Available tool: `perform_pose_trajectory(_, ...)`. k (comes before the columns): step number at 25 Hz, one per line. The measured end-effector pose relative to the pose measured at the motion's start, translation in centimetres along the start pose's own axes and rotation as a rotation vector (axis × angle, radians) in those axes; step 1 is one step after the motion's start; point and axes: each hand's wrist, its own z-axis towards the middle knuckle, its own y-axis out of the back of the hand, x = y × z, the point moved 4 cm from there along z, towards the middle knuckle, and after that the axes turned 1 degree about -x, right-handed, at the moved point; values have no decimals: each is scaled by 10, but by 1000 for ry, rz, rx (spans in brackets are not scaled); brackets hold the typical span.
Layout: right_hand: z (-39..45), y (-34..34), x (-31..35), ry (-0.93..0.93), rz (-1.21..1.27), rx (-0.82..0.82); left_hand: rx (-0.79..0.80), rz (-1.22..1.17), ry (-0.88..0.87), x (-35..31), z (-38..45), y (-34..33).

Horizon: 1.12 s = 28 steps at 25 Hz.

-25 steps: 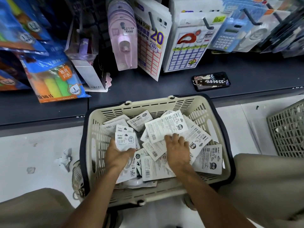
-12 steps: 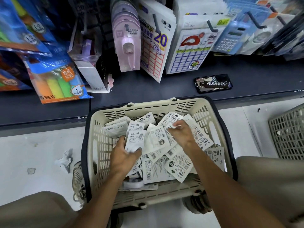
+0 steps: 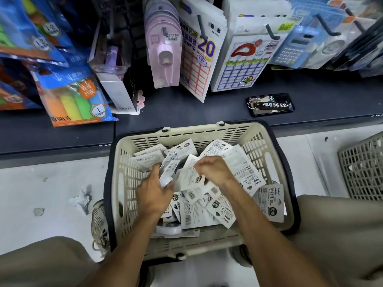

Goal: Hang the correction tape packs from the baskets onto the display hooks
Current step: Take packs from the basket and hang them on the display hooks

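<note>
- The left hand (image 3: pixel 154 192) has its grip clamped on a few white printed correction tape packs (image 3: pixel 169 169).
- The right hand (image 3: pixel 213 169) pinches one more pack just beside, inside the cream plastic basket (image 3: pixel 267 146).
- Step: gathering packs. Next, I judge, lift them to a dark display hook (image 3: pixel 200 24) above.

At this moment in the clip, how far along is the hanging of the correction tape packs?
Early or mid-job. Done: possibly the pink packs on one hook, though it is unclear whether they came from this job. In hand: the left hand grips a small stack of packs while the right hand picks another inside the cream basket. Left: many loose packs still fill the basket.
</note>
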Motion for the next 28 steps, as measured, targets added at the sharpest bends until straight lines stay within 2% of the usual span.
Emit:
perform_pose_trajectory(2, -1, 10, 20, -96, 6, 149, 122, -68, 3, -3, 0, -3)
perform_pose_trajectory(4, 0, 8, 31, -214, 37, 292, 321, -307, 59, -5, 4, -8)
perform_pose_trajectory(6, 3, 1, 24, -330, 132, 339, 482, -537, 143, -7, 2, -8)
perform_pose_trajectory(9, 4, -14, -3, -383, 319, 326, 589, -555, 137, -8, -1, -9)
perform_pose_trajectory(11, 6, -19, -19, -337, 439, 245, 504, -580, 190, 6, 0, -17)
perform_pose_trajectory(12, 9, -16, -27, -280, 376, 115, 448, -597, 235, 15, 1, -22)
perform_pose_trajectory(13, 13, -5, -32, -182, 156, -60, 408, -606, 267, 19, 1, -23)
perform_pose_trajectory(14, 17, 6, -34, -73, -174, -228, 380, -612, 276, 21, 2, -24)
perform_pose_trajectory(15, 17, 14, -35, 25, -468, -329, 358, -614, 272, 22, 3, -24)
perform_pose_trajectory(16, 17, 18, -35, 71, -629, -347, 332, -610, 269, 24, 4, -24)
perform_pose_trajectory(17, 19, 21, -36, 56, -674, -312, 298, -606, 272, 24, 6, -23)
perform_pose_trajectory(19, 24, 23, -38, -46, -583, -189, 229, -584, 276, 25, 7, -21)
perform_pose_trajectory(21, 23, 18, -37, -97, -393, -32, 183, -529, 262, 25, 8, -20)
perform_pose_trajectory(23, 16, 11, -31, -53, -156, 69, 165, -484, 240, 25, 8, -17)
perform_pose_trajectory(25, 11, 16, -16, 21, -16, 55, 162, -445, 221, 23, 8, -15)
perform_pose_trajectory(27, 13, 23, 3, 69, -4, 54, 163, -421, 224, 24, 10, -14)
perform_pose_trajectory(28, 14, 23, 9, 71, -37, 107, 166, -413, 229, 25, 10, -15)
